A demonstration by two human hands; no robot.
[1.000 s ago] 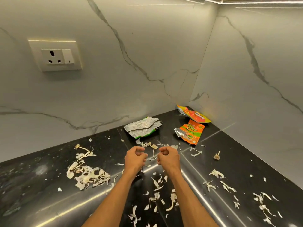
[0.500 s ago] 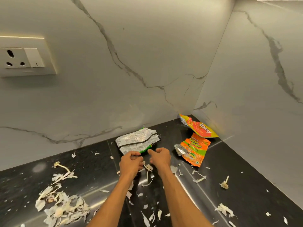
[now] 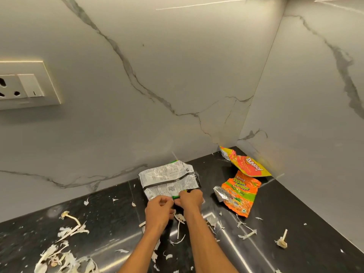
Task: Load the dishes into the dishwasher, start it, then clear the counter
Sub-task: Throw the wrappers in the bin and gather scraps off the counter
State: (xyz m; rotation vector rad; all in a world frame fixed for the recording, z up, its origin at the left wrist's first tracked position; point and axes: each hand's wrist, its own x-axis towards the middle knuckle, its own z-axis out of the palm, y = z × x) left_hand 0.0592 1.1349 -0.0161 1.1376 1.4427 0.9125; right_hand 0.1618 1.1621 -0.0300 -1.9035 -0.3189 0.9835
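A crumpled silver and green snack wrapper (image 3: 167, 179) lies on the black counter (image 3: 110, 213) against the marble wall. My left hand (image 3: 158, 210) and my right hand (image 3: 191, 200) are side by side at its near edge, fingers curled and pinching that green edge. To the right lie an orange snack wrapper (image 3: 240, 192) and, in the corner, a yellow and red Bingo wrapper (image 3: 246, 164). Pale onion and garlic peels (image 3: 65, 257) are scattered over the counter.
Marble walls meet in a corner at the back right. A wall socket with a switch (image 3: 21, 86) sits at the left. A garlic stem piece (image 3: 282, 241) lies at the right. More peel scraps (image 3: 179, 217) lie under my wrists.
Both hands have moved forward from the middle of the counter to the silver wrapper and taken hold of its near edge. The view has moved closer to the corner.
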